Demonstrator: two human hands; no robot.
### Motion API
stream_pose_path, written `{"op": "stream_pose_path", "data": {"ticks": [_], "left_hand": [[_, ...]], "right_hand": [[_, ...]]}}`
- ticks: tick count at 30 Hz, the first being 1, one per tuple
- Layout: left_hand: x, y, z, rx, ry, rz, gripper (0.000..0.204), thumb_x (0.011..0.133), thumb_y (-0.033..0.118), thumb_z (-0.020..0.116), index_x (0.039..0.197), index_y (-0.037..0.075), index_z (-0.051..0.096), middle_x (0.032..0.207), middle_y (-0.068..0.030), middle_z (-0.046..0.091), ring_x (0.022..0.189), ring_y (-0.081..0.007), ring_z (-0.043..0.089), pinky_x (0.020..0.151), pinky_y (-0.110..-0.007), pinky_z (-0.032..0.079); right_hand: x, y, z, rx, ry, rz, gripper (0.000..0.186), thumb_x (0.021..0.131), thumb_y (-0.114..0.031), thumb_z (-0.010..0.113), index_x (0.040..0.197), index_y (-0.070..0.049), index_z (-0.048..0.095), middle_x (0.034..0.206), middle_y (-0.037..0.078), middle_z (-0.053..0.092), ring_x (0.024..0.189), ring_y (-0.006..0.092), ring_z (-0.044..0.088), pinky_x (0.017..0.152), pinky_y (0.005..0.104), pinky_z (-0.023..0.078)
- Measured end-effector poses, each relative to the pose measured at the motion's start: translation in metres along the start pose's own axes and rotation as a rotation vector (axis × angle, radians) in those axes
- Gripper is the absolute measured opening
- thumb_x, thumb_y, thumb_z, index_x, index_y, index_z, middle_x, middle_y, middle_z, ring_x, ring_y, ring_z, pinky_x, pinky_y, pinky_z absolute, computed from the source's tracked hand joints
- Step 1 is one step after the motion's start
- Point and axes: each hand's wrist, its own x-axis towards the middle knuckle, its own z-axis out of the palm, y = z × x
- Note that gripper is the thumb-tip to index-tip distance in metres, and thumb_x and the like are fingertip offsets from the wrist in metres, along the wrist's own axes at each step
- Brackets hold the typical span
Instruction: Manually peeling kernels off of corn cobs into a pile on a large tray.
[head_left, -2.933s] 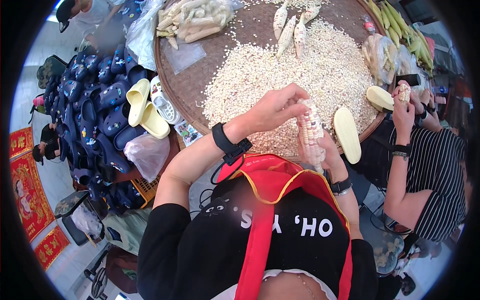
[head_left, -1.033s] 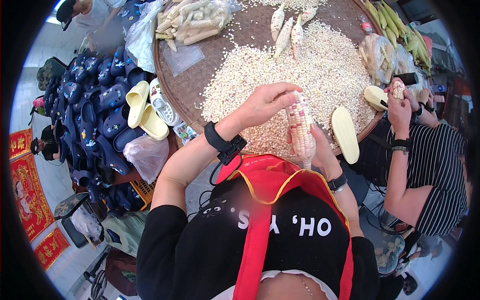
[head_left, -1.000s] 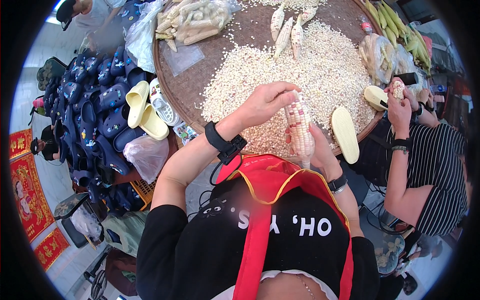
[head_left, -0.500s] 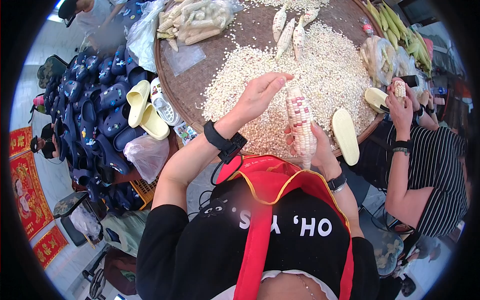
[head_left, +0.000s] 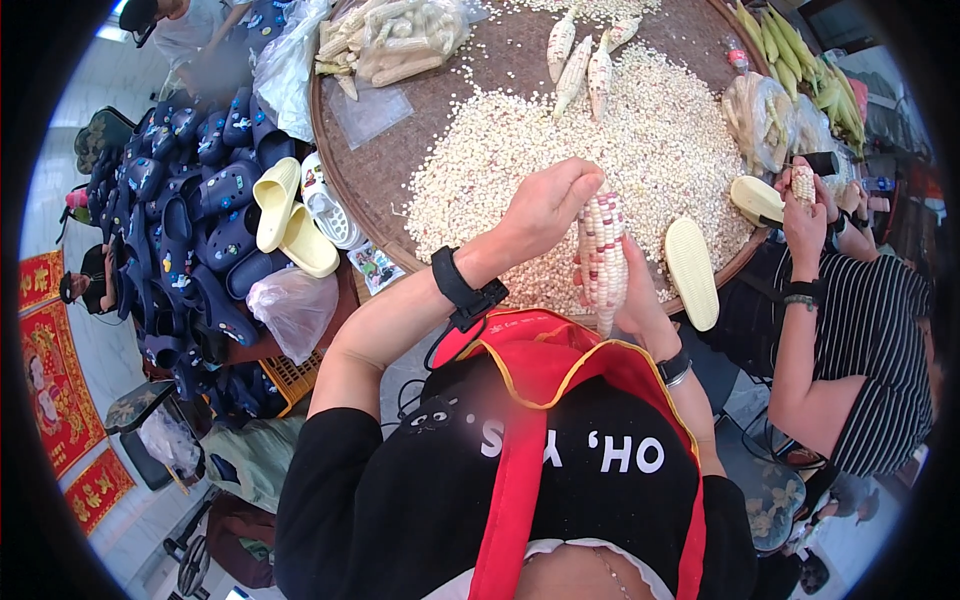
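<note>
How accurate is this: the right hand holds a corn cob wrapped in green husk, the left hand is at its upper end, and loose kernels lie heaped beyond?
One slip: the head view shows the corn cob in the right hand bare of husk, pale with dark red patches. The rest stands.

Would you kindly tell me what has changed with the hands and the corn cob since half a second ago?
The left hand has moved right and down in the picture, curling in at the corn cob's upper end; actual contact is hard to tell. The corn cob's top has tipped slightly right, so it looks more upright. The right hand still holds it; the kernel pile looks unchanged.
</note>
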Motion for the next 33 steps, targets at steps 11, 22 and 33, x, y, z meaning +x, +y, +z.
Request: {"op": "stream_pose_path", "data": {"ticks": [11, 22, 33], "left_hand": [[0.001, 0.005, -0.007, -0.331, -0.176, -0.104, 0.035, 0.097, 0.030, 0.040, 0.114, 0.003, 0.055, 0.079, 0.0004, 0.055, 0.067, -0.0050, 0.046, 0.059, -0.021, 0.039], [0.011, -0.006, -0.010, -0.397, -0.121, -0.289, 0.032, 0.097, 0.028, 0.039, 0.105, 0.003, 0.058, 0.082, 0.0000, 0.056, 0.058, -0.0049, 0.044, 0.055, -0.021, 0.039], [0.002, 0.004, -0.009, -0.236, -0.185, -0.101, 0.031, 0.094, 0.026, 0.045, 0.113, 0.003, 0.054, 0.084, -0.0007, 0.055, 0.072, -0.0082, 0.048, 0.066, -0.024, 0.041]], "right_hand": [[-0.004, -0.005, -0.001, 0.053, 0.037, 0.034, 0.056, 0.093, -0.053, 0.026, 0.115, -0.009, 0.050, 0.091, 0.011, 0.061, 0.071, 0.0202, 0.061, 0.054, 0.0335, 0.051], [-0.002, 0.000, -0.007, 0.169, -0.192, 0.050, 0.055, 0.093, -0.051, 0.032, 0.125, -0.007, 0.043, 0.097, 0.014, 0.060, 0.077, 0.0226, 0.064, 0.055, 0.0338, 0.055], [-0.005, 0.001, -0.007, 0.168, -0.136, 0.007, 0.055, 0.092, -0.050, 0.038, 0.124, -0.005, 0.043, 0.098, 0.013, 0.060, 0.080, 0.0230, 0.064, 0.058, 0.0340, 0.056]]}}
